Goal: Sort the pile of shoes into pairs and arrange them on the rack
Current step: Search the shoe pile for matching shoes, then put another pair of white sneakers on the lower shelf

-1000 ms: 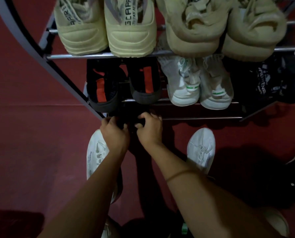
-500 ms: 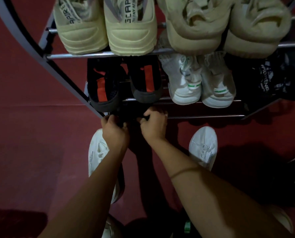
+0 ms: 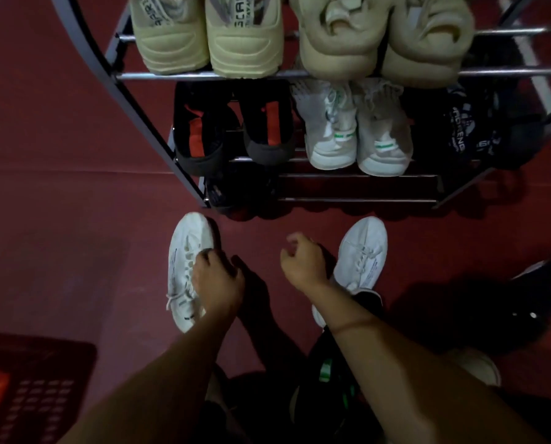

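Note:
The metal shoe rack [image 3: 203, 75] stands ahead with three tiers. Its top tier carries two pairs of beige sneakers [image 3: 242, 43]. On the middle tier sit a black pair with red tabs [image 3: 232, 133], a white pair with green stripes [image 3: 357, 136] and dark shoes with white lettering [image 3: 466, 129]. A dark shoe [image 3: 235, 193] lies at the left end of the bottom tier, hard to make out. My left hand [image 3: 218, 282] and my right hand [image 3: 303, 261] hang below the rack with loosely curled fingers, holding nothing.
White sneakers [image 3: 189, 267] [image 3: 363, 251] worn on the feet stand on the red floor before the rack. A red crate [image 3: 27, 392] sits at the bottom left. A dark shoe [image 3: 543, 299] lies on the floor at right, a pale one [image 3: 476, 366] nearer.
Both hands let go of the dark shoe on the bottom tier and drew back toward me. The view tilted, showing the crate.

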### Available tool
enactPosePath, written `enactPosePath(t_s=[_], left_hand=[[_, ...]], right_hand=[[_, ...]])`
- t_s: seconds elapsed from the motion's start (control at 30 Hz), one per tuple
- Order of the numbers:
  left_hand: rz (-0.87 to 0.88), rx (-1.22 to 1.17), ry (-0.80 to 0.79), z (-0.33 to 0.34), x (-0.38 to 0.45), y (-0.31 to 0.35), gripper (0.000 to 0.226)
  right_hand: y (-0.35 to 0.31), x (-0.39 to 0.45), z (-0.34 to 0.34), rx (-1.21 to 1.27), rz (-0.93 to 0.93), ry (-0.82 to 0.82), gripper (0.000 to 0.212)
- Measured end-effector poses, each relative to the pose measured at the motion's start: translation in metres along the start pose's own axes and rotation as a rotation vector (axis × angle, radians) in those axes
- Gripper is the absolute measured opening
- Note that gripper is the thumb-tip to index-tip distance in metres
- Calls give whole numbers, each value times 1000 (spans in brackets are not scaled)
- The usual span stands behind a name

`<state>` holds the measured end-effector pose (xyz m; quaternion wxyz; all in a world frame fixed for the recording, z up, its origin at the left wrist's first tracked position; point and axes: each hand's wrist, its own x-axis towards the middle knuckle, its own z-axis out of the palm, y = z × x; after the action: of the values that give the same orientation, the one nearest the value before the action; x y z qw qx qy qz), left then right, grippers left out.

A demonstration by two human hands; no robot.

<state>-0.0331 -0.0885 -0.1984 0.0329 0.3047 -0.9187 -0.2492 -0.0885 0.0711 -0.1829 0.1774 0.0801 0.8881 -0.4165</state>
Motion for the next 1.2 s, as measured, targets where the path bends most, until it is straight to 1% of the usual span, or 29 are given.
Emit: enactPosePath(t_s=[0.03, 0.07, 0.13, 0.17, 0.23, 0.3, 0.33, 0.37, 0.43, 0.5, 0.53, 0.57, 0.6, 0.63, 0.67, 0.7, 0.73, 0.77, 0.8, 0.83, 0.87, 0.9, 0.93, 0.97, 1.0, 1.07, 1.13, 1.2], left_hand=[[47, 72, 2, 0, -13, -6, 27], [58, 110, 12, -1, -24, -8, 28], [-16, 99, 58, -6, -40, -12, 36], [-80, 70, 87, -9, -45, -16, 43], [-200, 32, 113, -16, -51, -23, 62], [-301, 27, 66, -26, -49, -23, 79], [-352, 35, 45, -30, -47, -20, 84], [-398, 29, 33, -33, -44, -18, 86], [-548, -59, 1, -44, -31, -12, 88], [-680, -122, -201, -52, -26, -10, 96], [-687, -132, -312, -54, -32, -7, 93], [-667, -121, -367, -53, -39, -6, 88], [-670, -105, -387, -47, -47, -8, 89], [-645, -77, -352, -36, -53, -10, 96], [-633, -18, -284, -29, -59, -13, 106], [-600, 65, -257, -25, -69, -8, 111], [-552, 137, -274, -25, -80, 0, 109], [-493, 169, -301, -25, -90, 10, 102], [-428, 177, -337, -25, -99, 18, 96], [-359, 140, -367, -26, -106, 25, 91], [-301, 85, -400, -22, -110, 31, 86], [-244, 45, -422, -18, -111, 32, 78], [-206, 32, -444, -15, -112, 37, 70], [-172, 27, -468, -13, -113, 41, 67], [-166, 15, -485, -13, -115, 46, 69], [-203, -24, -456, -13, -118, 52, 74], [-261, -80, -411, -12, -119, 50, 69], [-266, -160, -374, -14, -119, 45, 61]], right_hand=[[16, -13, -5, -61, 12, 12, 30], [29, -23, -10, -115, -4, 13, 25], [42, -41, -24, -117, -48, 16, 15], [42, -46, -33, -66, -35, 42, 12], [34, -50, -56, 132, 49, 193, 8], [34, -48, -88, 323, 213, 405, 8], [42, -45, -103, 342, 307, 448, 8], [55, -43, -114, 316, 400, 432, 16], [81, -46, -125, 259, 567, 279, 41], [110, -52, -118, 366, 686, 123, 72], [130, -52, -109, 438, 720, 82, 90], [156, -46, -95, 501, 742, 63, 103], [161, -48, -89, 543, 760, 59, 108], [150, -54, -88, 562, 766, 25, 106], [135, -61, -92, 549, 755, -32, 98], [118, -67, -99, 482, 703, -109, 84], [104, -70, -106, 394, 630, -203, 69], [95, -68, -109, 313, 583, -280, 58], [89, -66, -109, 267, 550, -331, 55], [82, -66, -107, 243, 530, -394, 57], [79, -65, -101, 247, 505, -440, 66], [78, -64, -92, 247, 503, -433, 78], [77, -65, -81, 253, 519, -381, 84], [77, -65, -71, 235, 535, -318, 82], [78, -67, -64, 198, 550, -256, 76], [81, -69, -57, 162, 587, -174, 65], [87, -69, -56, 194, 587, -111, 55], [92, -71, -56, 189, 551, -44, 46]])
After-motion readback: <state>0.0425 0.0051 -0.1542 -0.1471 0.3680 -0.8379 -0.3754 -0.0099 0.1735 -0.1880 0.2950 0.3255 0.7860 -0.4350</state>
